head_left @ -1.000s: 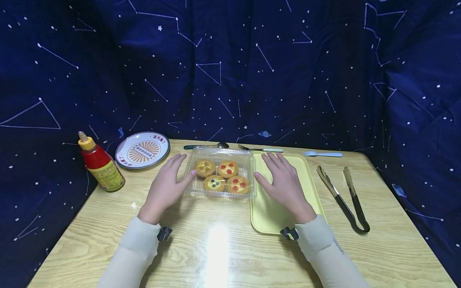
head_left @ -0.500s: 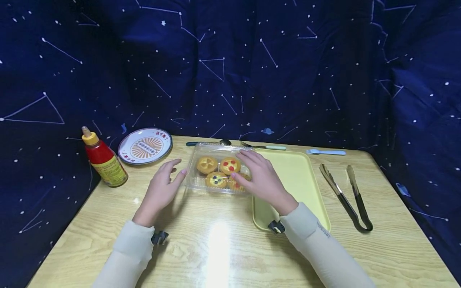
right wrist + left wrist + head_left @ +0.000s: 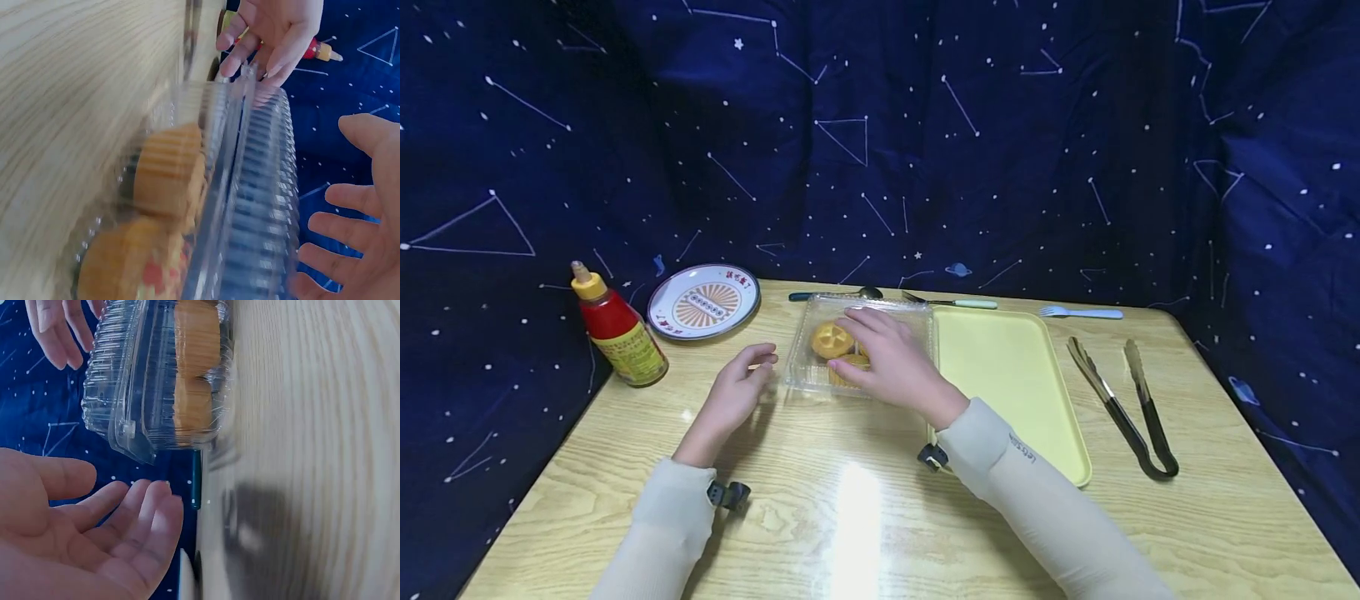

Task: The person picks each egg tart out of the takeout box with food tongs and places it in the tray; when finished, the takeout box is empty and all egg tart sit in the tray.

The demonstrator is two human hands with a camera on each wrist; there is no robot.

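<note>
A clear plastic clamshell box stands closed on the table with several small tarts inside. My right hand hovers over the lid with fingers spread, hiding some of the tarts in the head view. In the right wrist view its fingers lie apart from the ribbed lid and hold nothing. Just left of the box is my left hand, its fingers loosely bent and nothing in them. The left wrist view shows a gap between that hand's fingertips and the box's near corner.
Right of the box lies a yellow tray, with metal tongs and a blue fork beyond it. Behind the box are a spoon and a green-handled fork. A plate and a sauce bottle stand at the left.
My right hand has moved left from the tray's edge to above the box lid. My left hand has drawn slightly left, away from the box's side. The box stays closed.
</note>
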